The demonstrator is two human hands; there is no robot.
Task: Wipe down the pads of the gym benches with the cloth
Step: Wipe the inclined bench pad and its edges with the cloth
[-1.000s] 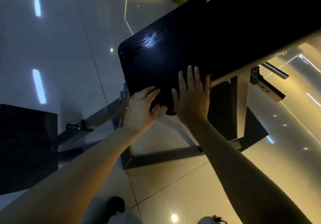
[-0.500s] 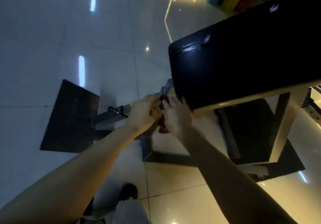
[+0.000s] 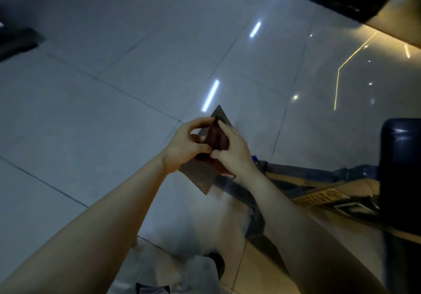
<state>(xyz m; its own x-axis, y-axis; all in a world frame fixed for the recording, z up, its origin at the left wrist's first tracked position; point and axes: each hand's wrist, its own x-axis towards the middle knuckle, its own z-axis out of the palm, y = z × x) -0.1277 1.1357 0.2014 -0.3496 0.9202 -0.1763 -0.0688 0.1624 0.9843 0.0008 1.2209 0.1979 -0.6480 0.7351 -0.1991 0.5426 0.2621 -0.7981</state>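
I see the cloth point(image 3: 217, 137), dark reddish-brown, bunched and folded, held up in mid-air at centre frame, above the floor. Part of it stands up as a narrow fold, the rest hangs lower and nearer. At the right edge I see one bench pad point(image 3: 401, 175), black, glossy, rounded at its far end, well apart from the cloth and mostly cut off by the frame.

Glossy tiled floor point(image 3: 114, 88), dark floor mat point(image 3: 200, 179)
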